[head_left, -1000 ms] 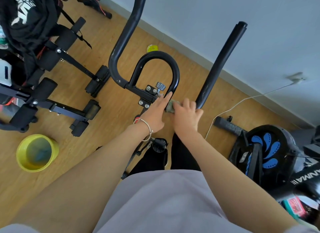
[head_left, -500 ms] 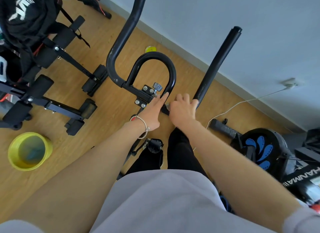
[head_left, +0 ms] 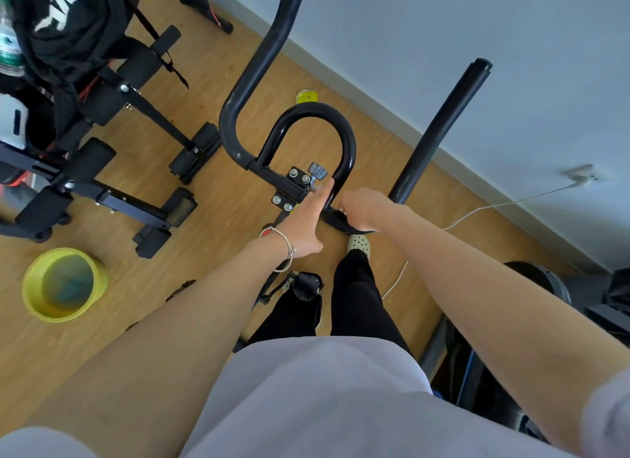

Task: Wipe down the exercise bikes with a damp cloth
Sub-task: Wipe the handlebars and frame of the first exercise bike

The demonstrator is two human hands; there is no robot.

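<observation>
The exercise bike's black U-shaped handlebar (head_left: 347, 140) stands in the middle of the view, flanked by a long curved bar (head_left: 262, 58) and a straight black post (head_left: 436, 130). My left hand (head_left: 306, 220) has straight fingers, and its fingertips touch the lower right leg of the U beside the bolted clamp (head_left: 289, 188). My right hand (head_left: 364, 208) is curled over a dark cloth (head_left: 335, 221) and presses it at the base of the handlebar. Most of the cloth is hidden under the hand.
A yellow basin of water (head_left: 34, 304) sits on the wooden floor at the left. Black bench equipment (head_left: 112, 198) draped with dark clothes fills the upper left. A white cable (head_left: 477, 212) runs along the floor to the wall. Another black machine (head_left: 552, 287) stands at the right.
My right hand has turned over and dropped slightly, so the cloth now lies under it and looks darker. My left hand stays on the handlebar leg.
</observation>
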